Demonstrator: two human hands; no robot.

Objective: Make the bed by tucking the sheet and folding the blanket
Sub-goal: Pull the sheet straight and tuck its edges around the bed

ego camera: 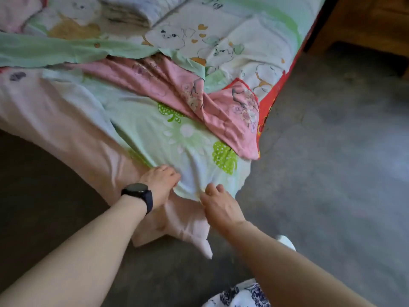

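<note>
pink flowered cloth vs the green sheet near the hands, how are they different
The pink cloth has a pale flower print; the green sheet has bright green leaf shapes. The pink cloth lies bunched on top of the green sheet, which spreads flatter. No hand touches the pink cloth; the left hand and right hand grip the green sheet's near edge. Both are wrinkled, on the bed.

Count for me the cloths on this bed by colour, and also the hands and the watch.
Pink: 2, pale pink sheet, pink floral cloth
Green: 2, leaf-print sheet, bear-print blanket
Red: 1, red cloth on the bed's side
Whitish: 1, folded pile
Hands: 2, left hand, right hand
Watch: 1, watch
Total: 9
</note>
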